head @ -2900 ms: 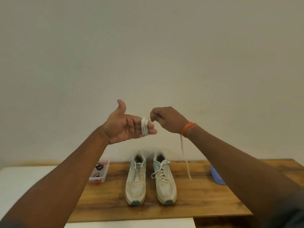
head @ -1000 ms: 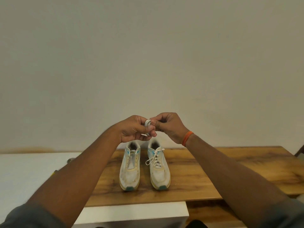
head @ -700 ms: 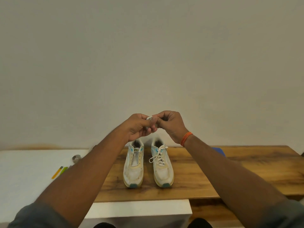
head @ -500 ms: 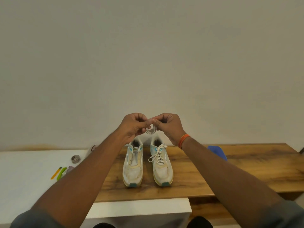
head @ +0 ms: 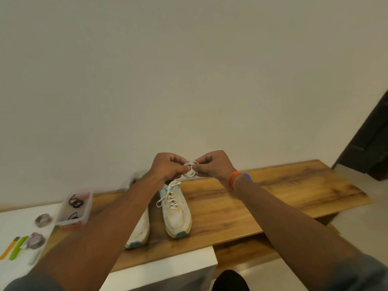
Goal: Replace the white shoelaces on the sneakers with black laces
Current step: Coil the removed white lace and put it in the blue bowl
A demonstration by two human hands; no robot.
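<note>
both hands [head: 168, 168] [head: 212, 164] pinch coiled white lace [head: 190, 170] | sneaker branding seemingly unreadable

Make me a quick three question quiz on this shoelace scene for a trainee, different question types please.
1. True or false: both hands pinch the coiled white lace.
2. Which sneaker still has its white lace threaded? A) the one under the left forearm B) the right sneaker
3. Fill in: the black laces lie in the ____ left of the sneakers.

Key: 1 true, left hand and right hand both hold it. 2 B. 3 small clear tray.
</note>
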